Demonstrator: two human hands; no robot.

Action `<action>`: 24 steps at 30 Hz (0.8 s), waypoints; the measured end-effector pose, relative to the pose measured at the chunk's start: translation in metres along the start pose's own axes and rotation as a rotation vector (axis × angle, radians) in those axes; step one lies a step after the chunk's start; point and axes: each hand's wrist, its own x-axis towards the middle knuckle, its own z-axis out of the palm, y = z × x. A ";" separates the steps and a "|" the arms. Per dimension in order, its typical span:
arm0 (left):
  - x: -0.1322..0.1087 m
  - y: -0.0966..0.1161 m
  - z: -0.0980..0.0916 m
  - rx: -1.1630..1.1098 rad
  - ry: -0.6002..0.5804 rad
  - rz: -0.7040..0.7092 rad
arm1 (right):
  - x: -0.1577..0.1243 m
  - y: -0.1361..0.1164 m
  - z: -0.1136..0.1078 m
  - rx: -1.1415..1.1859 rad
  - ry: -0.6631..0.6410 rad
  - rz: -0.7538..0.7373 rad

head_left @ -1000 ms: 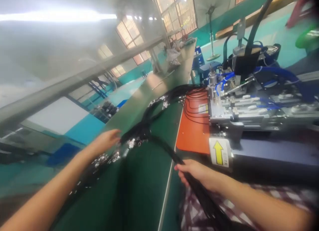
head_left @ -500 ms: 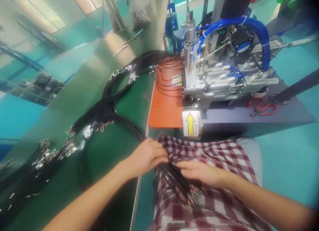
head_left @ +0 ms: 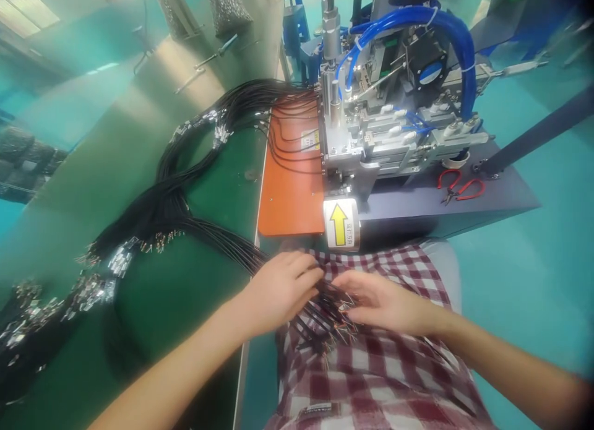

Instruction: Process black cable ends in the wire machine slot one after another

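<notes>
Clock = head view, 12 at top. Cables [head_left: 320, 322] (blk bundle) at ~5-6, bare/coloured ends over checked lap [head_left: 385, 371], rest running off toward 10 across the worktop [head_left: 218, 300] rim. L hand [head_left: 285, 291] curled tight over the bundle, just back of the ends. R hand [head_left: 385, 300] at ~4-5, fingers bent around the end side, thumb spread from index, wire tips between; can't tell if it's pinching any. Hands near ea. other, a few wires in the gap.

Edges: pale worktop rim goes from ~7 up to ~12; narrow strip of floor [head_left: 505, 288] shows btwn rim & lap. Orange plate [head_left: 290, 201] nr centre, L side along rim, rounded front corner just above L hand. Sign [head_left: 341, 224] at plate's R front corner, yellow arrow to 12. Machine [head_left: 346, 139] at ~1, on grey base [head_left: 496, 198], whose corner sticks out to 3. Pliers [head_left: 449, 197], red handles, on base at ~3, set in from front edge. Room on R: teal floor 3-4, R forearm over part of it.

Containers: clear bag [head_left: 229, 12] at ~11, far end of worktop, small metallic bits inside. Packs [head_left: 30, 154] at ~9, dark contents, too blurred to ID.

Pile [head_left: 134, 213] of blk wires, shiny terminals, ~8-11 on worktop; thin leads cross plate to machine.
</notes>
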 end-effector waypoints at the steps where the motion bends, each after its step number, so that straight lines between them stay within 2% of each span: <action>1: 0.001 -0.001 0.001 -0.003 -0.004 0.027 | 0.002 0.000 0.001 -0.003 0.024 0.000; 6: 0.002 -0.002 0.001 -0.039 -0.059 0.038 | 0.002 0.005 0.001 0.021 0.025 0.020; 11: 0.005 0.001 0.002 -0.078 -0.182 -0.003 | 0.001 0.011 -0.003 -0.036 0.084 0.143; 13: 0.005 0.000 0.003 -0.205 -0.159 -0.078 | 0.002 0.014 -0.004 -0.048 0.062 0.156; 15: 0.005 0.001 0.002 -0.379 -0.072 -0.142 | 0.001 0.019 -0.004 -0.071 0.046 0.178; 18: 0.003 0.006 -0.003 -0.541 0.065 -0.144 | -0.003 0.030 -0.006 -0.192 0.094 0.183; 20: 0.003 0.011 -0.007 -0.569 0.093 -0.143 | -0.006 0.042 -0.010 -0.315 0.145 0.162; 24: 0.007 0.023 -0.010 -0.455 0.043 -0.166 | -0.009 0.066 -0.021 -0.440 0.205 0.125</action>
